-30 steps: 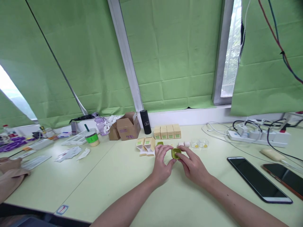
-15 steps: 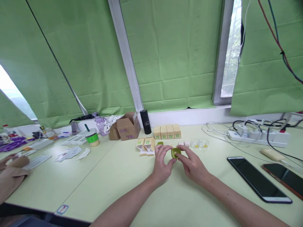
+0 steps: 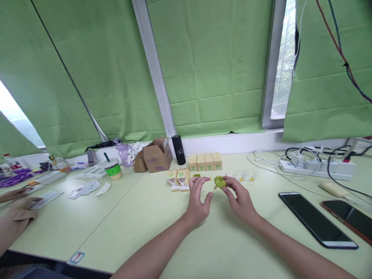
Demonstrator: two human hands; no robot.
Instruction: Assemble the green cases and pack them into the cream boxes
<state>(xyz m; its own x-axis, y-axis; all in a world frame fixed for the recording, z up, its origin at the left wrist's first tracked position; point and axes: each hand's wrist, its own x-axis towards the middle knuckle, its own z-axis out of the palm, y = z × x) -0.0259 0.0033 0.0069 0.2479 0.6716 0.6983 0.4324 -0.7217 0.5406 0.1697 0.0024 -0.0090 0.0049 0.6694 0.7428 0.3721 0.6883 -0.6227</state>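
One small olive-green, square, plastic-looking cup (image 3: 220, 181) pinched in our right hand (image 3: 239, 197); left hand (image 3: 198, 200) empty, spread. Likely light, stiff; we'd grip outer sides.

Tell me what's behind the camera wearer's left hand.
Beyond the left hand, part of a green piece shows; four small boxes stand in a row farther back. Whatever the hand covers cannot be seen.

Office-like workroom, long pale table (image 3: 130, 217), green window blinds (image 3: 209, 69), power strip (image 3: 286, 167), co-worker's sleeve (image 3: 17, 224) alongside
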